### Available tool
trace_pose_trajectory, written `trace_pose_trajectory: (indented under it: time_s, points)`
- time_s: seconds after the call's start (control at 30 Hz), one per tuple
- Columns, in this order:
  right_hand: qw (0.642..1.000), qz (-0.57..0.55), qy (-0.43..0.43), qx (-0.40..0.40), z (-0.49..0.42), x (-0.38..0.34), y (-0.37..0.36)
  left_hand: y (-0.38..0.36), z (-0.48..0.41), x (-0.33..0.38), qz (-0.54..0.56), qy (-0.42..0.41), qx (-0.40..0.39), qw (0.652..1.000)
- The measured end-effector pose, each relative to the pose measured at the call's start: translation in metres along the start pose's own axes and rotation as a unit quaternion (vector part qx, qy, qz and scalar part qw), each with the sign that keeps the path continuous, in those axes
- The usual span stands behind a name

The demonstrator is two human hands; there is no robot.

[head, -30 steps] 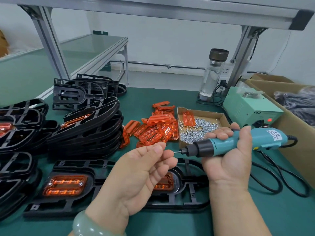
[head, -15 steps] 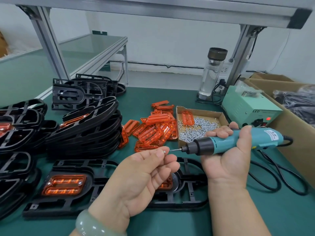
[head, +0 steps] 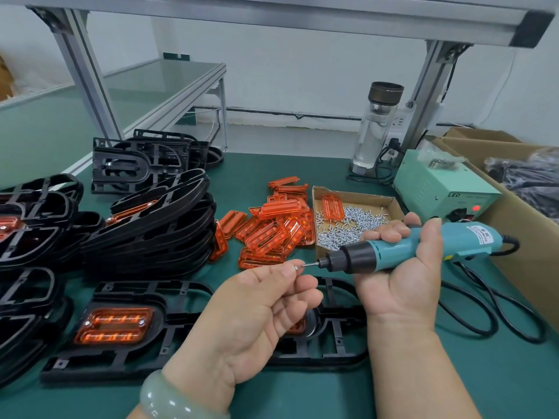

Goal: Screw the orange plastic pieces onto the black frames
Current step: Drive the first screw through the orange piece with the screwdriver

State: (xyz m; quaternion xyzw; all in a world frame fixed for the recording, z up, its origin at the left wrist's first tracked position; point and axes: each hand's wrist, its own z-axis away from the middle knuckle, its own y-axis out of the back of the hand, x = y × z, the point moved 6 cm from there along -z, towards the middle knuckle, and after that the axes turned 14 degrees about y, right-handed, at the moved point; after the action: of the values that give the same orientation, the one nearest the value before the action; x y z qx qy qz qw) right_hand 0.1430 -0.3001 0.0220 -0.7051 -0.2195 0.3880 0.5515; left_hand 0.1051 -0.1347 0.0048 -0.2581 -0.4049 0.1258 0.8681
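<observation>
My left hand (head: pixel 257 313) pinches a small silver screw (head: pixel 297 267) at the bit tip of the teal electric screwdriver (head: pixel 408 247), which my right hand (head: pixel 402 279) grips, held level above the table. Below the hands lies a black frame (head: pixel 341 343) with an orange piece (head: pixel 298 326) mostly hidden by my left hand. To its left another black frame (head: pixel 127 352) holds an orange piece (head: pixel 113 326) with two screws in it. Loose orange pieces (head: pixel 272 231) are piled mid-table.
A cardboard tray (head: pixel 390 204) of screws sits behind the hands. Stacked black frames (head: pixel 151 225) fill the left side. A green power box (head: pixel 438 189), a glass bottle (head: pixel 375 131), the driver's black cable (head: pixel 484 316) and a big cardboard box (head: pixel 532 231) stand at the right.
The screwdriver tip has drawn left and slightly up to meet the screw that my left hand pinches; both hands stay raised over the frame.
</observation>
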Motion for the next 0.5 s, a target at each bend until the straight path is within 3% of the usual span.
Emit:
trace_pose_trajectory:
  time_s: [0.5]
  points:
    - [1.000, 0.012, 0.004, -0.018, 0.0012, 0.0019, -0.0024, 0.0022, 0.0022, 0.0101, -0.124, -0.092, 0.071, 0.985]
